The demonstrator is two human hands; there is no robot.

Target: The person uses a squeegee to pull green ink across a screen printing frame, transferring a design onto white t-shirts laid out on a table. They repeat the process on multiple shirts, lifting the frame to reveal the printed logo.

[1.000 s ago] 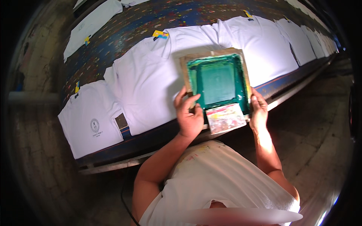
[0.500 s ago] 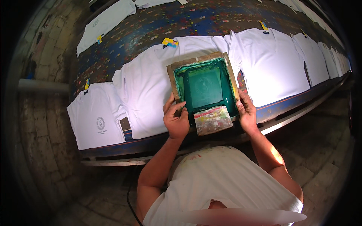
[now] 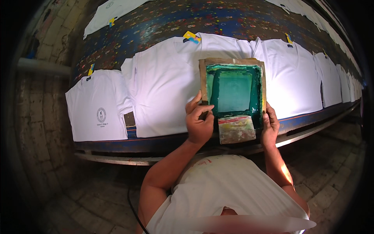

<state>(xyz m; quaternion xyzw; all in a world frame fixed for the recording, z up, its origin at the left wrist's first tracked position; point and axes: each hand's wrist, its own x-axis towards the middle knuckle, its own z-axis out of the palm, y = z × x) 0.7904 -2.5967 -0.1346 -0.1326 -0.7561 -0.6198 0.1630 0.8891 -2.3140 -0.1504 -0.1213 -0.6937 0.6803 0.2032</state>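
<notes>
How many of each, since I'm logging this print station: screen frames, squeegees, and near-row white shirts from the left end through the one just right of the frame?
screen frames: 1
squeegees: 1
white shirts: 3
Total: 5

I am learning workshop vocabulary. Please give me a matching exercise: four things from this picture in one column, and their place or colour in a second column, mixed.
Things:
1. printing screen frame
2. squeegee
3. left hand
4. shirt with round emblem

Descriptions:
a. at far left of the table
b. green mesh, wooden edge
c. grips the frame's left side
d. paint-smeared, at the frame's near end

Pairs: 1-b, 2-d, 3-c, 4-a
</notes>
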